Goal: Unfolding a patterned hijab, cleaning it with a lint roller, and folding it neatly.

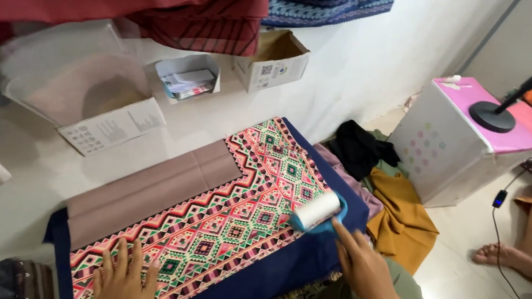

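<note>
A folded cloth with a bright diamond pattern (pixel 244 197) lies on a dark blue cloth (pixel 272 279) on the floor. A plain brownish folded cloth (pixel 152 186) rests across its far left part. My left hand (pixel 122 292) presses flat on the patterned cloth near its front left edge, fingers spread. My right hand (pixel 363 267) grips the teal handle of a lint roller (pixel 317 211), whose white roll lies on the patterned cloth's right edge.
A heap of black, mustard and mauve clothes (pixel 387 196) lies right of the cloth. A white and pink box (pixel 454 144) holds a black stand base (pixel 492 116). Another person's bare foot (pixel 504 255) is at the right. Open cartons (pixel 270 61) sit by the wall.
</note>
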